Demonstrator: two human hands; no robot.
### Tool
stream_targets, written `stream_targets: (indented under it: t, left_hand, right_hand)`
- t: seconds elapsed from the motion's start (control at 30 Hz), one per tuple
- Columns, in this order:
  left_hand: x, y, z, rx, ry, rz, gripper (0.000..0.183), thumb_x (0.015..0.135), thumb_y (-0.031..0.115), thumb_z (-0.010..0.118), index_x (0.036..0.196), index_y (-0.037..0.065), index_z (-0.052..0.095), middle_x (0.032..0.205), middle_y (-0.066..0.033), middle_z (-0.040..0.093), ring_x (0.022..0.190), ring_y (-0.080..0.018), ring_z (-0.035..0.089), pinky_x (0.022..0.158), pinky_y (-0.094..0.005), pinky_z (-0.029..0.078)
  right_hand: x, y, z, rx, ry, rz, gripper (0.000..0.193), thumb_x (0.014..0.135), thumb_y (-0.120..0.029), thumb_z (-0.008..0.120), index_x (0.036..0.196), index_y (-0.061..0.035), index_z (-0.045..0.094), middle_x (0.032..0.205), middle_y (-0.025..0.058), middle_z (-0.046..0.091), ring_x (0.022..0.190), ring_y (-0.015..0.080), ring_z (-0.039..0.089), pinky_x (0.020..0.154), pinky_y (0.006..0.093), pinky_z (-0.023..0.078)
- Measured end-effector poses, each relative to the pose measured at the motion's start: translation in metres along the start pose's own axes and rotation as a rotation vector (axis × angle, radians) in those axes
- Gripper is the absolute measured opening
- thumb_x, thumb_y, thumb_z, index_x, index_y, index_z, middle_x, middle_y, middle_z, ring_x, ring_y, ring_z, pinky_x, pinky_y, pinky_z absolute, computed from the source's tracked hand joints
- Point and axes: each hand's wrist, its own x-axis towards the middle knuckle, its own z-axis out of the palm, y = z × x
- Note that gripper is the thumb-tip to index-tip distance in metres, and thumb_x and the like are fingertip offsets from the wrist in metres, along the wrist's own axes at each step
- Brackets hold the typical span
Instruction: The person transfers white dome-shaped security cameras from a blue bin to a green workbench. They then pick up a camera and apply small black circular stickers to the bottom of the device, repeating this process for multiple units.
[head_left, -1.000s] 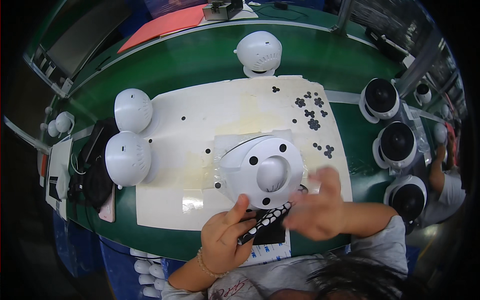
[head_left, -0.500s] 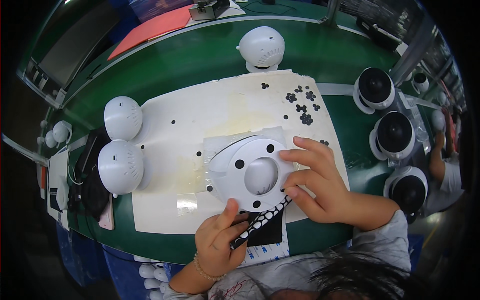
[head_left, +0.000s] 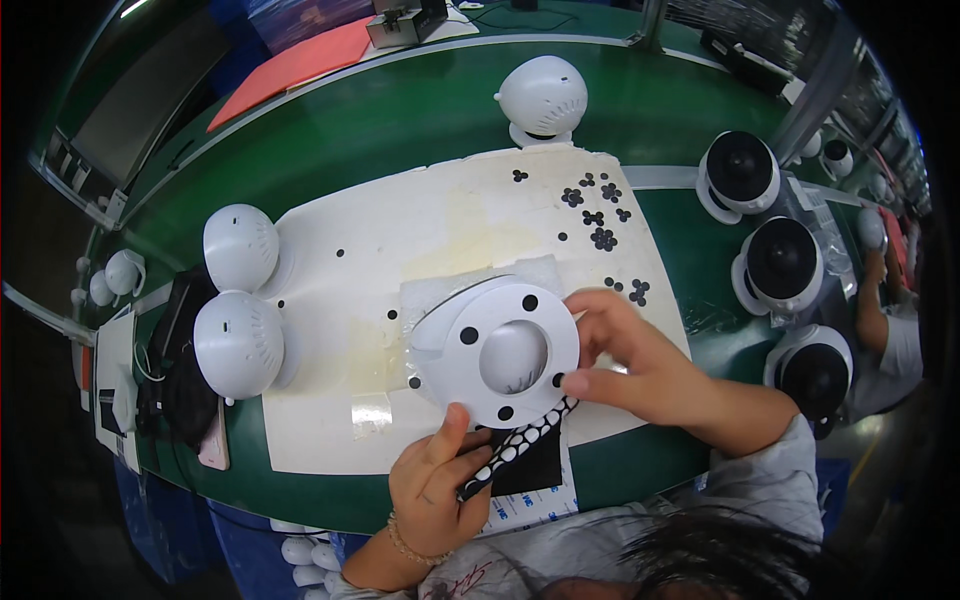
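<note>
On the green tabletop (head_left: 420,120) there were three white dome-shaped housings: one at the far edge (head_left: 543,97) and two side by side at the left (head_left: 241,246) (head_left: 238,345). One white round base (head_left: 497,350) with four black dots lay on the single white mat (head_left: 400,230). Three white units with black lens faces stood in a column at the right (head_left: 740,170) (head_left: 783,262) (head_left: 812,375). One strip of black dot stickers (head_left: 520,445) was present. Two hands appeared, the left hand (head_left: 440,490) and the right hand (head_left: 640,365).

Bright overhead light, sharp centre, warped dark rim
</note>
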Motion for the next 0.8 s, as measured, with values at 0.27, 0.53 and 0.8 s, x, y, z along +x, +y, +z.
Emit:
stream_targets:
  t: [0.27,0.53,0.8]
  left_hand:
    - [-0.006,-0.002,-0.005,-0.045,0.039,0.041,0.030,0.056,0.000,0.063,0.085,0.002,0.055,0.123,-0.0219,0.046,0.080,-0.0248,0.063,0.063,-0.0309,0.048]
    - [0.000,0.002,-0.009,-0.069,0.014,0.053,0.033,0.055,-0.002,0.062,0.087,0.001,0.055,0.115,-0.0194,0.053,0.083,-0.0251,0.063,0.065,-0.0317,0.049]
    - [-0.001,0.000,-0.014,-0.098,-0.021,0.001,0.038,0.056,0.001,0.064,0.093,0.001,0.054,0.114,-0.0160,0.055,0.081,-0.0266,0.060,0.067,-0.0327,0.047]
  right_hand:
    - [0.061,-0.016,-0.018,0.150,-0.089,0.018,0.029,0.078,-0.009,0.063,0.102,-0.0004,0.049,0.089,0.0045,0.057,0.078,0.0080,0.054,0.072,0.0230,0.044]
    - [0.222,0.037,-0.055,-1.153,0.381,-0.725,0.017,0.079,-0.014,0.055,0.094,-0.0067,0.059,0.089,0.0077,0.058,0.079,0.0240,0.057,0.075,0.0344,0.045]
    - [0.229,0.070,-0.090,-1.512,0.746,-0.154,0.041,0.078,-0.038,0.055,0.102,-0.0053,0.057,0.101,0.0078,0.056,0.098,0.0296,0.052,0.081,0.0391,0.042]
